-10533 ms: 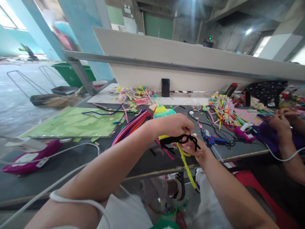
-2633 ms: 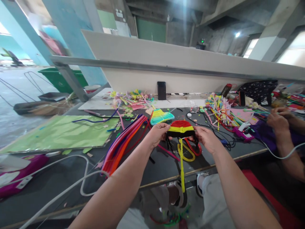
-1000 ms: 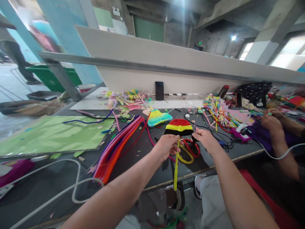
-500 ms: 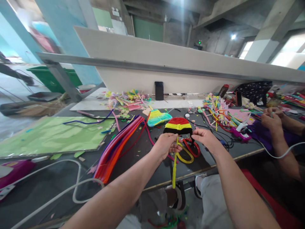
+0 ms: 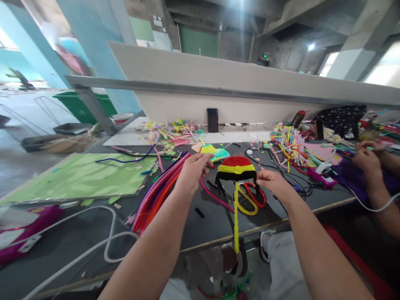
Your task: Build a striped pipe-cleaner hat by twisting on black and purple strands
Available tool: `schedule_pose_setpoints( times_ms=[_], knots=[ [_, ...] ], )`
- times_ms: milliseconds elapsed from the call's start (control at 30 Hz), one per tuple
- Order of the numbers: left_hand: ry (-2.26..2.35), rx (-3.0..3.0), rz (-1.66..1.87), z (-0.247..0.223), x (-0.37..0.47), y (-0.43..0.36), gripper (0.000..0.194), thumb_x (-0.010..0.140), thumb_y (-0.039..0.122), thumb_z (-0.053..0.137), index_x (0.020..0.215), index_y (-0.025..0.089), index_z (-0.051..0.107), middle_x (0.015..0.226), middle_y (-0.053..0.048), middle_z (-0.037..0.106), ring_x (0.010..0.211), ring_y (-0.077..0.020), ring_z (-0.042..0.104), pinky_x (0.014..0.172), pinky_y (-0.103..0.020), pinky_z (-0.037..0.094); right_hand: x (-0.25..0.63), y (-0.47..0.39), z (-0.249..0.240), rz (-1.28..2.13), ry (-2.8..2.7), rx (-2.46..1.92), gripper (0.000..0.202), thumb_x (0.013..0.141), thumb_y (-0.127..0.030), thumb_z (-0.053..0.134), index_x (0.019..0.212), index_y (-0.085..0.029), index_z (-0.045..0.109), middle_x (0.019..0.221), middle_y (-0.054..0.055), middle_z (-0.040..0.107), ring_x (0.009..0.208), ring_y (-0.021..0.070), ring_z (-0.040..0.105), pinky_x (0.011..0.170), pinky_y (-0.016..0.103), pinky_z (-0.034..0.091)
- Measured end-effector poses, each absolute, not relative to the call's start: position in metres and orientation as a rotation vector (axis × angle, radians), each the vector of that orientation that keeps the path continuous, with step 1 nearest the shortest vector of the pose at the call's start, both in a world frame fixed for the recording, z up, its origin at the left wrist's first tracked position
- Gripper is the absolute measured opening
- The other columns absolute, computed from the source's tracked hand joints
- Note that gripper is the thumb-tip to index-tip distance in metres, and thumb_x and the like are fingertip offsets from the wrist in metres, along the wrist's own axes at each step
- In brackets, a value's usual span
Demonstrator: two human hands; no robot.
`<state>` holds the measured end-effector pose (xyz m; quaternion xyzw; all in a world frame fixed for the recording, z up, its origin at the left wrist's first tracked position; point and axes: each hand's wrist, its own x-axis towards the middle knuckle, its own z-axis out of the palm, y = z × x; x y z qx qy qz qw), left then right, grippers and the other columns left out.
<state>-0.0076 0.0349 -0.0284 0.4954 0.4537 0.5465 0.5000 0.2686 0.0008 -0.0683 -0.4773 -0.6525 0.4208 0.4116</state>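
Observation:
My right hand (image 5: 268, 181) pinches the right edge of a dome-shaped piece (image 5: 236, 168) striped red, yellow and black. Yellow and red loops and a long yellow strip (image 5: 236, 225) hang from it, the strip reaching past the table edge. Black ends dangle at both sides. To the left, my left hand (image 5: 197, 168) has its fingers closed above the bundle of pink, purple and orange stems (image 5: 162, 191); whatever is between them is too small to make out. Behind it lies a yellow and turquoise piece (image 5: 216, 153), partly hidden.
A green sheet (image 5: 75, 175) lies at the left, near a purple device (image 5: 28, 231) and white cable. A phone (image 5: 212, 120) leans on the back panel. Piles of coloured stems (image 5: 290, 143) sit behind. At the right are another person's hands (image 5: 368, 158).
My left hand has let go of the striped piece and moved left and up. A small black bit now shows on the table below it. The view has shifted slightly.

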Motion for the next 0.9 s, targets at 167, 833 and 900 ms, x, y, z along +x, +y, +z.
schedule_pose_setpoints(
  times_ms=[167,833,900],
  knots=[
    [1.016,1.112,1.029,-0.041,-0.010,0.043,0.042,0.070,0.053,0.066,0.085,0.014,0.067,0.074,-0.004,0.067,0.062,-0.0116,0.060,0.054,-0.021,0.042,0.264,-0.002,-0.062,1.177,-1.553,-1.137,0.016,0.068,-0.035,0.069,0.072,-0.020,0.066,0.070,0.000,0.065,0.067,0.0158,0.055,0.071,0.029,0.043],
    [0.876,1.083,0.942,-0.051,0.007,0.035,0.032,0.063,0.037,0.077,0.071,0.013,0.057,0.065,-0.002,0.063,0.057,-0.0110,0.060,0.057,-0.023,0.048,0.260,0.000,-0.066,1.083,-1.424,-1.210,0.026,0.074,-0.045,0.065,0.076,-0.020,0.070,0.067,0.001,0.068,0.068,0.0180,0.060,0.073,0.031,0.044],
    [0.832,1.092,0.915,-0.052,0.006,0.035,0.032,0.061,0.035,0.079,0.072,0.013,0.058,0.065,-0.001,0.062,0.057,-0.0104,0.059,0.057,-0.023,0.048,0.259,-0.001,-0.065,1.067,-1.407,-1.205,0.025,0.074,-0.044,0.066,0.074,-0.020,0.070,0.066,0.001,0.068,0.065,0.0170,0.059,0.071,0.030,0.044]
  ],
)
